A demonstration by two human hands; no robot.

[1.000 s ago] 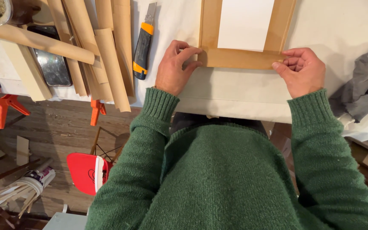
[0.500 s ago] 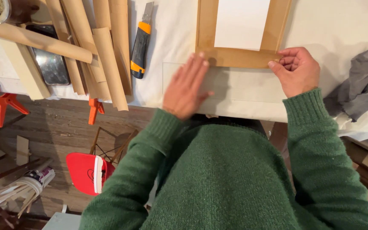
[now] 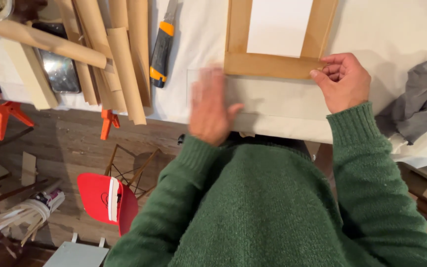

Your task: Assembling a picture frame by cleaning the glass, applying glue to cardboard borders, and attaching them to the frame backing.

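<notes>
1. The white surface [image 3: 396, 29] is the biggest thing, and the wooden frame lies on it, near the edge closest to the person.
2. The wooden frame [image 3: 273, 64] is flat on the surface. It is light brown, with white showing in its middle.
3. A bunch of brown paper rolls [image 3: 124, 64] lies well to the left of the frame. Some of them stick out over the edge of the surface.
4. A grey cloth [image 3: 421, 104] lies in a heap to the right of the frame.
5. A red chair [image 3: 107, 200] stands on the wood floor, far below and to the left of the frame.
6. The right hand [image 3: 342, 81] is at the frame's lower right corner. Its fingers are curled and the fingertips pinch that corner.
7. The left hand [image 3: 211, 106] is just below the frame's lower left corner. It is blurry, flat and open, with the fingers stretched out. It holds nothing.
8. A yellow and black knife [image 3: 161, 49] lies between the paper rolls and the frame.
9. Two orange clamps [image 3: 3, 111] sit at the edge of the surface, left of the frame.
</notes>
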